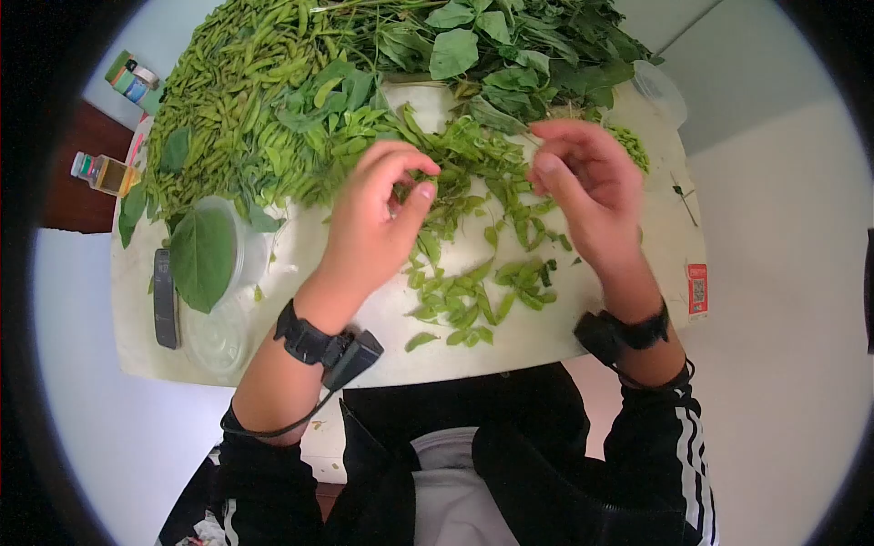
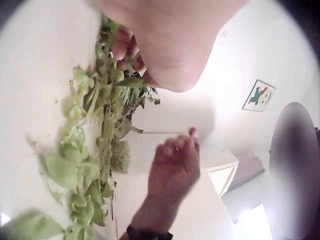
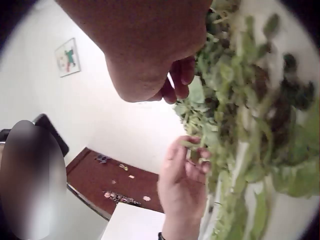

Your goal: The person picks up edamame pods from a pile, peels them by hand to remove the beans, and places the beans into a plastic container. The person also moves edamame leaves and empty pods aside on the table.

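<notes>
Green bean pods lie in a loose group (image 1: 464,305) near the table's front edge, below both hands. Held over the pile of picked stems and pods (image 1: 455,146), my left hand (image 1: 378,196) has its thumb and fingers bent toward each other. A green bean pod (image 3: 190,144) shows between its fingertips in the right wrist view. To the right, my right hand (image 1: 596,177) is raised above the table with loosely bent fingers. Nothing shows in its fingers in the left wrist view, where the right hand (image 2: 172,167) stands out against the wall.
A big heap of pods (image 1: 228,100) covers the left back, and leafy stalks (image 1: 510,45) the back. At left are a phone (image 1: 165,298), a clear bowl under a large leaf (image 1: 202,255), a clear lid (image 1: 217,341) and a bottle (image 1: 107,175). A plastic tub (image 1: 663,91) stands back right.
</notes>
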### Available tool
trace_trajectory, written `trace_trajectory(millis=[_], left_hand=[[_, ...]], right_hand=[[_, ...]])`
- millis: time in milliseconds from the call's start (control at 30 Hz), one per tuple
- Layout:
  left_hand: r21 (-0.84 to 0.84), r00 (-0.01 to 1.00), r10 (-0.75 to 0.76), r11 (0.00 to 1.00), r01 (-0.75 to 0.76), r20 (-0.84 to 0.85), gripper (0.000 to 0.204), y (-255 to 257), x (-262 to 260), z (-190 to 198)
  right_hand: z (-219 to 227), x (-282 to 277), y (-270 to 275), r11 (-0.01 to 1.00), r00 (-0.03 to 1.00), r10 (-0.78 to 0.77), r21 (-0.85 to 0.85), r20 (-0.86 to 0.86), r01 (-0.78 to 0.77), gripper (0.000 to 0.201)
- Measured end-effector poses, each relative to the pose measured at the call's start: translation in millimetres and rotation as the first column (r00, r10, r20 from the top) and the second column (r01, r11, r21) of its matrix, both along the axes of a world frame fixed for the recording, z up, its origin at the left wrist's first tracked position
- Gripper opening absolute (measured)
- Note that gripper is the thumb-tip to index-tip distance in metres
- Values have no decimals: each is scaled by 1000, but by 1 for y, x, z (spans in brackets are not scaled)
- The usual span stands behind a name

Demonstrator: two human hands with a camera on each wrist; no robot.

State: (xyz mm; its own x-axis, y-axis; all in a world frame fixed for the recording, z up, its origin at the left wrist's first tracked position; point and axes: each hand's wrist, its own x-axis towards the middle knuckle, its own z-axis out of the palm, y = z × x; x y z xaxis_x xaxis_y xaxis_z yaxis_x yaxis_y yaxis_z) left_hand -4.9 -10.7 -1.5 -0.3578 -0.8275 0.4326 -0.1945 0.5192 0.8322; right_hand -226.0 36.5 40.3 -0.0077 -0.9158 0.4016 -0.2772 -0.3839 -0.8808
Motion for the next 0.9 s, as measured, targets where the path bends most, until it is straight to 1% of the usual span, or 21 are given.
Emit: trace_trajectory(millis=[33,67,100,167,200,233,267,300,333,367,400,433,500,600,633,700,733,800,833,867,900], left_hand=[[19,999,37,999,-37,40,14,-2,2,-1],[42,999,31,999,-32,34,16,-4,3,-2],[43,999,36,998,-38,27,16,-5,6,-1],[84,997,14,996,-21,79,19,-5,9,1],[-6,992,37,999,-37,122,15,-3,9,4],[-12,993,37,999,-36,114,15,-1,10,9],[-177,963,-115,971,160,245,13,1,12,14],[-307,889,-232,879,366,394,12,4,13,18],[-228,868,-315,878,420,384,14,12,8,16],[-236,868,-319,874,425,382,14,14,5,13],[-233,819,-392,825,514,418,17,18,3,10],[-227,764,-458,770,597,455,20,20,2,8],[-214,767,-447,782,585,461,21,23,2,5],[-185,750,-445,787,588,490,20,19,0,4],[-168,757,-431,806,568,490,19,19,-1,5],[-153,768,-417,824,545,486,19,23,0,5],[-144,797,-407,847,512,446,19,22,0,7],[-136,829,-386,871,472,404,19,19,1,9],[-72,864,-368,907,415,343,20,18,3,9],[-1,895,-345,933,360,283,22,17,4,9],[0,896,-343,934,358,283,22,17,5,12]], right_hand=[[15,-5,14,1000,1000,8,16,10,-9,9],[34,-14,35,971,969,232,85,-81,-225,12],[47,-18,57,890,881,447,172,-152,-422,15],[47,-10,92,643,672,740,320,-26,-695,19],[39,-2,110,585,659,751,508,-45,-632,19],[22,8,129,507,645,762,674,-59,-538,21],[-8,15,148,671,666,673,644,-322,-367,23],[-40,21,166,810,632,534,553,-562,-194,25],[-68,23,179,817,633,524,546,-570,-185,25],[-91,24,191,857,572,449,512,-686,-59,27],[-100,30,197,884,495,375,463,-784,63,28],[-106,33,202,885,498,370,460,-784,67,28],[-113,41,209,811,512,403,555,-759,183,27],[-126,31,206,837,580,392,539,-714,98,23],[-126,28,204,839,577,385,533,-721,107,23],[-126,25,201,816,495,468,573,-732,76,20],[-113,26,195,820,490,464,567,-738,79,20],[-75,28,185,710,460,671,684,-582,-169,16],[-55,29,178,709,454,673,684,-583,-173,16],[-33,28,170,758,592,626,574,-507,-310,15],[-14,26,161,800,710,583,432,-396,-416,16]])
